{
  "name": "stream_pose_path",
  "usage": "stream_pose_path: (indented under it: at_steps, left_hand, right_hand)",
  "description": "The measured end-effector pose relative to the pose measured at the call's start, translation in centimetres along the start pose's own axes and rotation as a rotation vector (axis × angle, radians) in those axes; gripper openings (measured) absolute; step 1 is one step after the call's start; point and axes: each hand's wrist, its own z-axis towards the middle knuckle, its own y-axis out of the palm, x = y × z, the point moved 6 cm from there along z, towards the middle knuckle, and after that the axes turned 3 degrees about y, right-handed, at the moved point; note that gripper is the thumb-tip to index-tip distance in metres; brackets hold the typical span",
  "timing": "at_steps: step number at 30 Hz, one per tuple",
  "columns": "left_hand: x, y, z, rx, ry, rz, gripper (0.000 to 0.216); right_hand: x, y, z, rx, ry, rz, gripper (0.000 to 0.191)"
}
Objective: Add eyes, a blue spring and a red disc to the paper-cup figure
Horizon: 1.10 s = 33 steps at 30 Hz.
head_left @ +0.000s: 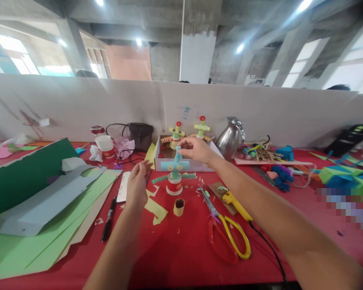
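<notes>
A small paper figure (pixel 174 187) stands on the red table, with a blue rolled head, folded green arms and a red-and-white cup base. My right hand (pixel 196 150) pinches the top of a folded blue paper strip (pixel 177 155) that rises above the head. Left of the figure, my left hand (pixel 138 183) is raised with its fingers apart and nothing visible in it. Just in front of the figure is a short yellow paper tube (pixel 178 207). Yellow paper scraps (pixel 156 209) lie beside it.
Red-and-yellow scissors (pixel 226 229) and a yellow glue gun (pixel 236 204) with a cord lie at the right. Behind, two similar figures stand at a white box (pixel 193 164), near a steel jug (pixel 230 139). Coloured sheets (pixel 75 225), a marker (pixel 109 217) and a phone (pixel 122 187) are left.
</notes>
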Motion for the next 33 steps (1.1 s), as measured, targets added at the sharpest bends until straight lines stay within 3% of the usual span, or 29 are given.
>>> stream_pose_path:
  at_steps: [5, 15, 33]
  left_hand:
    - [-2.4, -0.6, -0.7, 0.013, -0.01, -0.047, 0.051]
    - [-4.1, -0.8, -1.8, -0.03, 0.005, 0.029, 0.047]
    - [-3.7, -0.6, -2.2, -0.076, 0.03, 0.051, 0.047]
  right_hand:
    - [0.4, 0.3, 0.4, -0.013, 0.007, -0.008, 0.014]
    - [0.1, 1.3, 0.8, -0.091, -0.031, -0.056, 0.017]
    - [-0.2, 0.9, 0.1, -0.124, -0.058, -0.07, 0.021]
